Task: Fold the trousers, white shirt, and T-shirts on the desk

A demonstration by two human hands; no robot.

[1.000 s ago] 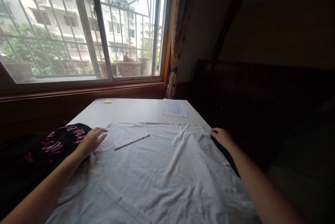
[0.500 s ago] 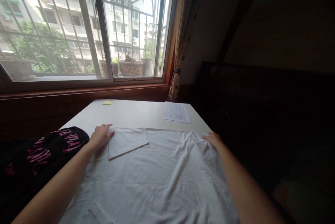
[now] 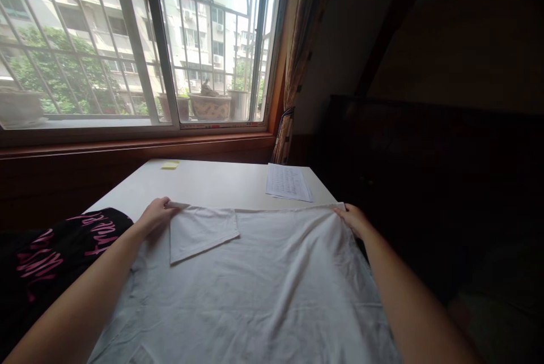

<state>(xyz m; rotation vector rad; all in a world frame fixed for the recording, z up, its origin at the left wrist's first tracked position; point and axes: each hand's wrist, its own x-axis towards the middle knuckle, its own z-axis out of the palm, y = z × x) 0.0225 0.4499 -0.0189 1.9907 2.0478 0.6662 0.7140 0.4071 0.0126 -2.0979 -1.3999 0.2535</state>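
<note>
A white garment is spread over the near part of the white table, with a sleeve-like flap lying folded over at its upper left. My left hand pinches the garment's far left corner. At the far right corner, my right hand grips the cloth between thumb and fingers. The far edge is stretched between both hands and looks slightly lifted at the corners. Soft creases run diagonally across the right half.
Black cloth with pink lettering lies left of my left forearm. Printed papers and a yellow sticky note rest on the table's far part. Behind stand a barred window and a tied curtain.
Both hands have closed on the garment's far corners. They have moved slightly apart, and the far edge is now straighter and tauter.
</note>
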